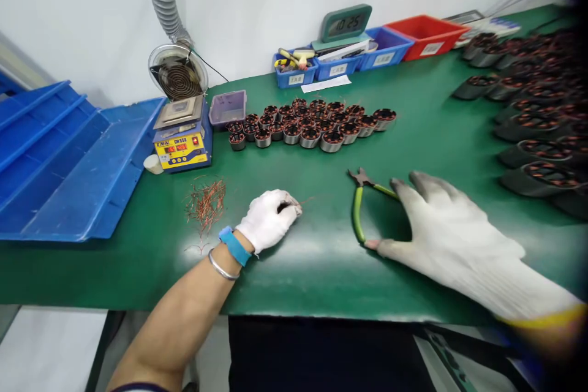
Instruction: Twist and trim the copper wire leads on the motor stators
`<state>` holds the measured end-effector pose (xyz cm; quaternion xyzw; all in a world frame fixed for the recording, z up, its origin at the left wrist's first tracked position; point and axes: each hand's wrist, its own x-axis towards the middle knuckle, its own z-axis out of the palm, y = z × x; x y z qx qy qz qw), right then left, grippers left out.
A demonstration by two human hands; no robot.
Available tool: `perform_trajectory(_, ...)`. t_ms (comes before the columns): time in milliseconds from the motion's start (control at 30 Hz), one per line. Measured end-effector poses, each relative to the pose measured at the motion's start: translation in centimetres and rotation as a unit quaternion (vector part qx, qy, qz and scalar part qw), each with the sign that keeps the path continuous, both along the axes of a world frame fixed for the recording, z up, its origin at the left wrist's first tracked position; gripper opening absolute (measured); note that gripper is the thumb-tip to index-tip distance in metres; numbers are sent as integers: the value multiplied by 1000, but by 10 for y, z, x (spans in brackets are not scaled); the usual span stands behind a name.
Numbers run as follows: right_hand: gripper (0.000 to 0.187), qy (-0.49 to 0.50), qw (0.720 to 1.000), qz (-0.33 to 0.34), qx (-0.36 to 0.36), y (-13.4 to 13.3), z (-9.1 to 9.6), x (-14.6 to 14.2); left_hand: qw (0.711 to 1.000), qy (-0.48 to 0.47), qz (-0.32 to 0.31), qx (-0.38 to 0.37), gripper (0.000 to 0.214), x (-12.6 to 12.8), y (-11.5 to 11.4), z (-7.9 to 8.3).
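Observation:
My left hand, in a white glove, is closed in a pinch above the green table. A thin copper wire sticks out past its fingertips. My right hand, also gloved, has its fingers spread around the green-handled cutting pliers. The pliers lie with handles apart; my thumb tip meets the end of one handle, and my fingers reach over the other. Left of my left hand is a loose pile of copper wire scraps. Behind both hands stand several copper-wound motor stators in a cluster.
At the left are a yellow-and-blue CM 558 unit, a purple tray and large blue bins. Blue boxes, a red box and a digital clock line the back. More stators crowd the right.

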<state>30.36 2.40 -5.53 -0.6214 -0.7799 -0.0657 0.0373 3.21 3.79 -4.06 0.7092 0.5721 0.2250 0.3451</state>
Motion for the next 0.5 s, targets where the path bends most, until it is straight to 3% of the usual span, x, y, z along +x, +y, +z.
perform_trajectory(100,90,-7,1000,-12,-27,10,-4,-1,1000,-20,9,-8,12,2,1,-3)
perform_trajectory(233,89,5,1000,-7,16,13,-8,-23,1000,-22,2,-12,12,4,3,-4)
perform_trajectory(333,86,22,1000,13,2,14,-6,-36,1000,-28,3,-8,13,4,4,-4)
perform_trajectory(500,96,4,997,-20,-74,11,-6,-11,999,-39,5,-14,14,4,5,-6)
